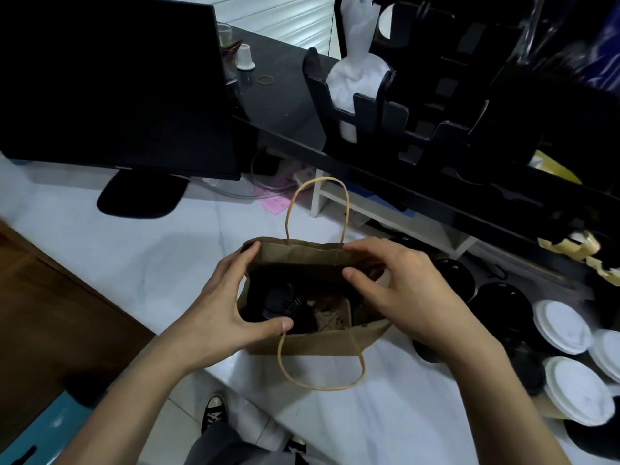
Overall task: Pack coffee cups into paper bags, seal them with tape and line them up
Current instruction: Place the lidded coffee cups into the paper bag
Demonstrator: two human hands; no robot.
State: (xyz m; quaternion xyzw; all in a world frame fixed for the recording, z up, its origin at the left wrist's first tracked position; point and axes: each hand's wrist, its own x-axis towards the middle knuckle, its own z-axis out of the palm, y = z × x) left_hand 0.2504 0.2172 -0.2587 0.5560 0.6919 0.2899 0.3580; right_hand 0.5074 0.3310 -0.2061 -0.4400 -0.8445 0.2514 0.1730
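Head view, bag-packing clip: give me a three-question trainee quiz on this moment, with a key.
1. True or false: the paper bag is already taped shut.
2. Which hand has its thumb on the bag's near edge, next to the black-lidded cup inside?
   A. left hand
   B. right hand
3. Fill in: the white-lidded cups waiting on the counter sit to the person's ____.

Key:
1. False; the bag's mouth is open, held apart by both hands.
2. A; the right hand is on the far edge near the handle.
3. Right.
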